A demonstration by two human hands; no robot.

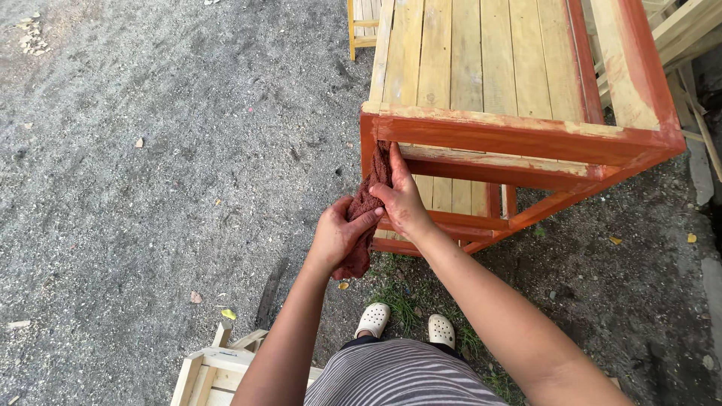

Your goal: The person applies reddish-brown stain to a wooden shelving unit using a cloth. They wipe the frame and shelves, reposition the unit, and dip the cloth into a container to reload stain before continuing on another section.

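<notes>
A wooden frame (519,139) with pale planks and red-brown stained rails stands in front of me. A dark red cloth (366,201) hangs down along its near left corner post. My right hand (402,199) presses the upper part of the cloth flat against the inside of that post, fingers stretched upward. My left hand (340,234) grips the lower part of the same cloth just below and left of the right hand. Both hands carry red-brown stain marks.
Grey gravel ground (150,165) spreads to the left. An unpainted pale wooden piece (214,368) sits at the bottom left. My feet in white clogs (374,319) stand on a grass patch. More bare timber (688,30) lies at the top right.
</notes>
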